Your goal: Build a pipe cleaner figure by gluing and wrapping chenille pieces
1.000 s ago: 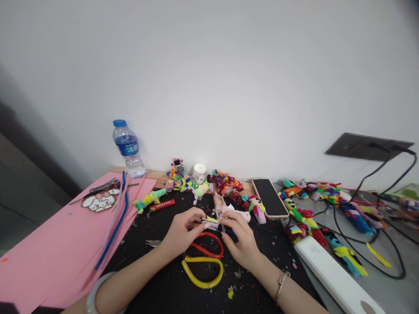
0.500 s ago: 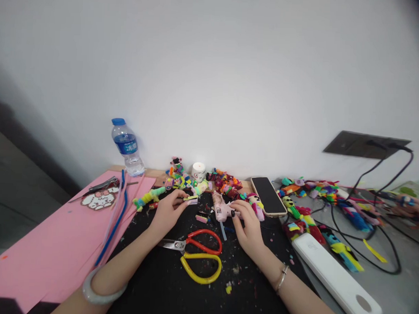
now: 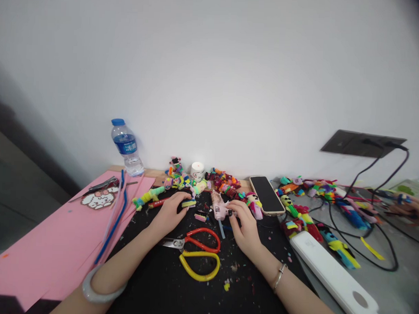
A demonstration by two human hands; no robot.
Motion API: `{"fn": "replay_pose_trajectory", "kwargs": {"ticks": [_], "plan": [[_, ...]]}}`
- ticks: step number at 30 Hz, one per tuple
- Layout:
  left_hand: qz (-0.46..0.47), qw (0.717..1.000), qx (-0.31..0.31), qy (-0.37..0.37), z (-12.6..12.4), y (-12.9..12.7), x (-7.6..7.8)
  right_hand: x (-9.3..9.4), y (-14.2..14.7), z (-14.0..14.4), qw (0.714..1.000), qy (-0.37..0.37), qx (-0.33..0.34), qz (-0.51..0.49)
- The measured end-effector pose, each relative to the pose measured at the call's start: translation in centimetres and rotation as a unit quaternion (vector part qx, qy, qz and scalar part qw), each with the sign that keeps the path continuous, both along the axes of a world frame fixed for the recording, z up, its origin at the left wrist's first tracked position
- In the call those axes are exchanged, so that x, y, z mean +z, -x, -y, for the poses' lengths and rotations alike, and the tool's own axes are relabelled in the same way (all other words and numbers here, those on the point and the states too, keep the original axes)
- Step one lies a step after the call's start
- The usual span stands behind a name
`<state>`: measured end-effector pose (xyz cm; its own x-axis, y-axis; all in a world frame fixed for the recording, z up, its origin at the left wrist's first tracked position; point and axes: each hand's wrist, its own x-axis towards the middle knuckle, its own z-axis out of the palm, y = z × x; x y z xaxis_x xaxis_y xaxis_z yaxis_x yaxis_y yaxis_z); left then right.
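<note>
while left hand (image 3: 169,213) pinches yellow piece (image 3: 188,203), right hand (image 3: 244,223) on glue gun (image 3: 219,207)

A second ago both hands met over the scissors (image 3: 194,251), working one small piece together. Since then they have parted: the left hand (image 3: 168,215) has carried the yellow-green strip (image 3: 189,203) away from the scissors toward the far toys and lowered it to the bench (image 3: 177,288), while the right hand (image 3: 244,224) has gone to the pink glue gun (image 3: 219,207) beyond the scissors and rests its fingertips on it
</note>
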<state>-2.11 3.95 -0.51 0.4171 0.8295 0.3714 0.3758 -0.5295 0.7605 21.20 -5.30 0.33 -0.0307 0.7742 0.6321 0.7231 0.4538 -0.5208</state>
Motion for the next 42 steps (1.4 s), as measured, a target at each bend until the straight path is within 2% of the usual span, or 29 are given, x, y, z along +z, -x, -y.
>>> {"fn": "replay_pose_trajectory", "kwargs": {"ticks": [9,13,18,25,38,42], "plan": [[0.045,0.997,-0.024,0.054,0.9,-0.6,0.6,0.1,0.1,0.2,1.000,-0.008,0.021,0.007],[0.123,0.975,-0.120,0.142,2.6,-1.5,1.3,0.0,0.8,0.6,0.998,-0.010,0.045,0.034],[0.096,0.973,-0.180,0.109,4.6,-2.3,2.0,-0.1,1.7,0.8,0.995,0.011,0.082,0.050],[0.107,0.967,-0.182,0.141,5.1,-2.7,2.1,-0.1,1.8,0.7,0.997,0.007,0.077,0.020],[0.086,0.981,-0.169,0.041,5.1,-2.5,1.6,-0.4,2.2,0.8,0.997,0.021,0.079,-0.013],[0.069,0.985,-0.158,-0.024,4.8,-2.4,1.5,-0.4,2.1,0.9,0.996,0.025,0.081,-0.020]]}}
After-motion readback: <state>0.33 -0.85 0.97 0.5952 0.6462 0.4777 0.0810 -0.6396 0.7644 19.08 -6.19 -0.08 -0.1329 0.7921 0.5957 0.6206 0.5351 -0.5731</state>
